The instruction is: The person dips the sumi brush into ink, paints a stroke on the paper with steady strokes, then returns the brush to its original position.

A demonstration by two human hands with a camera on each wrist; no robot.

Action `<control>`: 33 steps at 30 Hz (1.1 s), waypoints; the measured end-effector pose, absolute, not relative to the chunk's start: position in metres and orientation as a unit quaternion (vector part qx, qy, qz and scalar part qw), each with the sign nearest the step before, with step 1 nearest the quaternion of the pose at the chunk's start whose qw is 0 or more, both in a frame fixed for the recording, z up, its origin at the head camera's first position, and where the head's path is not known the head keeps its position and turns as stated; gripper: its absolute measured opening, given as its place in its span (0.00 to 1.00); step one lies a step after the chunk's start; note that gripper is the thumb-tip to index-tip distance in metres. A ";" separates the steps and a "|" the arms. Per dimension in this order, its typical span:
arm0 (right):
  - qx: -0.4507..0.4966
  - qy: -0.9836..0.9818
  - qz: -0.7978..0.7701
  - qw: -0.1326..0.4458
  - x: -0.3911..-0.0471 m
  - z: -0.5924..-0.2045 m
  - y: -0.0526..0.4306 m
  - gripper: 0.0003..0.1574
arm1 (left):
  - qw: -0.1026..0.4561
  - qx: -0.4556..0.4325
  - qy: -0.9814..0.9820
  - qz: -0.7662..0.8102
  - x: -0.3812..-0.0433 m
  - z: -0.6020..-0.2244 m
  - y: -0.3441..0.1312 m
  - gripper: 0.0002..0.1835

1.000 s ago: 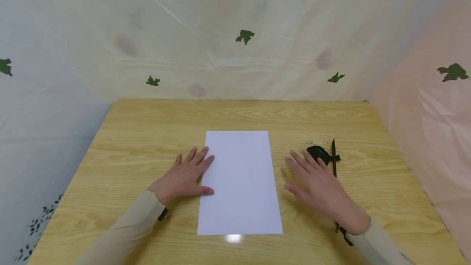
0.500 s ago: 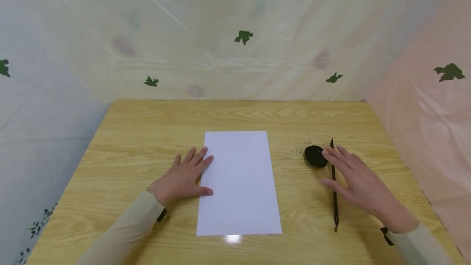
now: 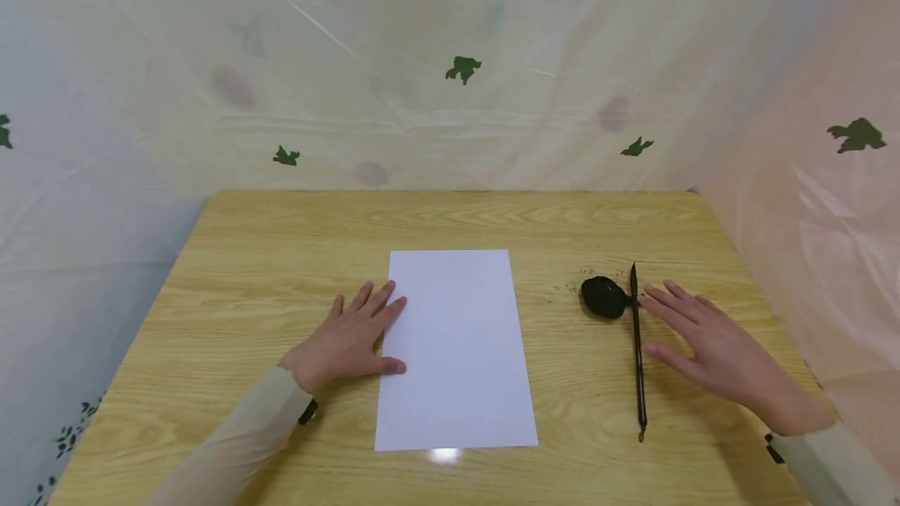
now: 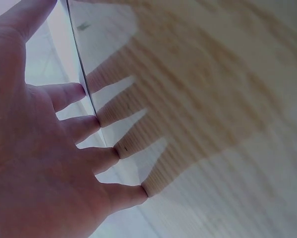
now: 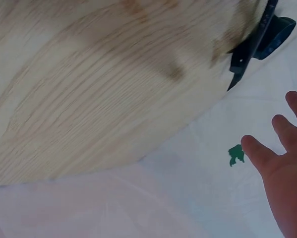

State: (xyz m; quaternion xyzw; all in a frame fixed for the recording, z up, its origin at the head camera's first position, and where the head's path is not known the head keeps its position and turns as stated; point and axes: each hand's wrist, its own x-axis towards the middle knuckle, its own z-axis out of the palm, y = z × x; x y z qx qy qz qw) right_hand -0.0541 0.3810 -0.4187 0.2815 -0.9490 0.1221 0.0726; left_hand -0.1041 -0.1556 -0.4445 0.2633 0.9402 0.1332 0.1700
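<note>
A plain white sheet of paper [image 3: 457,350] lies upright in the middle of the table. My left hand [image 3: 344,346] rests across its left edge, fingers spread, thumb and fingertips on the paper; the left wrist view shows those straight fingers [image 4: 81,158] against the tabletop. To the right sits a small, round, glossy black dish [image 3: 602,297] with a short tab. A dark, slender brush [image 3: 638,365] lies lengthwise across that tab, its pointed tip away from me. My right hand [image 3: 724,358] holds nothing and hovers just right of the brush, fingers extended.
Small dark specks mark the wood-grain table [image 3: 281,256] beside the dish. Pale sheeting [image 3: 351,61] printed with green birds hangs behind the table and along both sides. A light reflection [image 3: 445,456] shines below the paper.
My right hand has moved right, from over the dish and brush to beside them, uncovering both. The left hand has stayed on the paper's edge.
</note>
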 end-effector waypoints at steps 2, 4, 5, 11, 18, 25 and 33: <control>0.284 -0.949 0.117 0.069 -0.054 -0.420 0.385 0.45 | 0.171 0.262 0.940 0.132 -0.104 -0.445 -0.155 0.55; 0.293 -0.948 0.108 0.068 -0.055 -0.422 0.388 0.45 | 0.172 0.262 0.941 0.132 -0.104 -0.446 -0.155 0.55; 0.298 -0.946 0.104 0.069 -0.056 -0.423 0.390 0.44 | 0.172 0.261 0.941 0.131 -0.104 -0.446 -0.155 0.55; 0.340 -0.933 0.063 0.097 -0.061 -0.426 0.401 0.43 | 0.173 0.261 0.941 0.130 -0.103 -0.444 -0.155 0.55; 0.386 -0.913 0.048 0.121 -0.066 -0.430 0.402 0.42 | 0.176 0.260 0.941 0.129 -0.104 -0.442 -0.154 0.55; 0.407 -0.903 0.045 0.131 -0.066 -0.435 0.398 0.38 | 0.172 0.262 0.941 0.129 -0.104 -0.442 -0.154 0.55; 0.443 -0.883 0.059 0.142 -0.069 -0.441 0.393 0.37 | 0.171 0.264 0.940 0.131 -0.103 -0.442 -0.154 0.55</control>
